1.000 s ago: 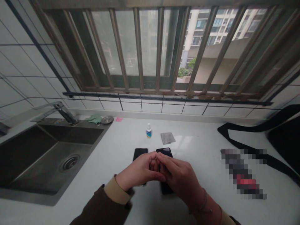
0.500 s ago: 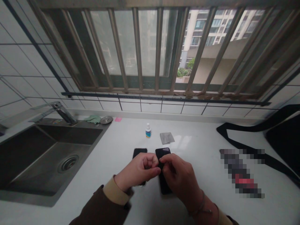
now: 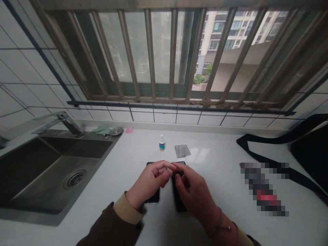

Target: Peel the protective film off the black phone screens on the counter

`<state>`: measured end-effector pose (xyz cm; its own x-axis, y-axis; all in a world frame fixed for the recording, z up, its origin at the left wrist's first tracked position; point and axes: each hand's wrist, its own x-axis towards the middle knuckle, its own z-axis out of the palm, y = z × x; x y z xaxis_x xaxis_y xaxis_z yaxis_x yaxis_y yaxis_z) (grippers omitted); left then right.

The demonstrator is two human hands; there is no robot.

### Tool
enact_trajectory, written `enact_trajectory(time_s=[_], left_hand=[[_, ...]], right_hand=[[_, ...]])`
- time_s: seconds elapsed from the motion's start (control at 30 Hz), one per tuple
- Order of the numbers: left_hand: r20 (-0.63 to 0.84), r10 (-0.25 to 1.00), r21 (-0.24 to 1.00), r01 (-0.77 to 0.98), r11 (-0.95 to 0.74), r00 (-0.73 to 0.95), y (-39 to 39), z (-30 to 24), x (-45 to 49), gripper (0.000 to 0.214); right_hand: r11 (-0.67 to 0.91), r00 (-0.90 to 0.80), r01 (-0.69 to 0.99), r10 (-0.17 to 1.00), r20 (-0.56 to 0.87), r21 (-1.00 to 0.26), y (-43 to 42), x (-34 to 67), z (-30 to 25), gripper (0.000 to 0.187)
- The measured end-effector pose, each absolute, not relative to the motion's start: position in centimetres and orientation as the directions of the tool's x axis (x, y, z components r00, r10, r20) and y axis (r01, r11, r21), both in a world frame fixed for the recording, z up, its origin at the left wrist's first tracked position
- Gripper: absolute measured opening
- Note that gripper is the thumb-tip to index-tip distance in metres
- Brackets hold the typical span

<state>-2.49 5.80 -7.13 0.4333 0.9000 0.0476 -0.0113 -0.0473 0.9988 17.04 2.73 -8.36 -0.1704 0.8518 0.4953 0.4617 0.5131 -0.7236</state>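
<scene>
A steel sink [image 3: 30, 171] sits well to the left of the hands, with only a round drain strainer [image 3: 74, 178] visible in its basin. A faucet [image 3: 67, 123] reaches over its far rim. Beyond the basin's far right corner lie a green cloth [image 3: 101, 130], a round metal stopper [image 3: 116, 131] and a small pink slip [image 3: 129, 130].

On the white counter [image 3: 217, 164], the person's left hand [image 3: 150, 182] is curled over the left phone [image 3: 153, 198], a dark handset lying flat beneath its palm. Its forefinger and thumb reach right to meet the other hand's fingertips. Just beyond the hands stands a small bottle [image 3: 161, 142] with a white cap and blue label; its contents cannot be seen. A grey sachet [image 3: 182, 150] lies flat just to its right.

The right phone [image 3: 178, 203] lies flat beside the first, apart from it. Its far end is under the joined fingertips and its near end shows between the wrists. The right hand [image 3: 196, 194] is also curled, thumb down on the dark screen. Whether the pressed fingertips pinch anything is too small to tell.

Right of the hands lies a blurred-out object [image 3: 263, 189]. Beyond it a black strap [image 3: 269, 141] trails across the counter.
</scene>
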Motion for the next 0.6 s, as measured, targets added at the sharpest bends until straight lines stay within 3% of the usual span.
enact_trajectory(time_s=[0.6], left_hand=[[0.07, 0.892, 0.994, 0.043, -0.099, 0.446, 5.82, -7.36, -2.59, 0.048]], right_hand=[[0.455, -0.03, 0.477, 0.863, 0.504, -0.752, 2.9, 17.12, -8.72, 0.017]])
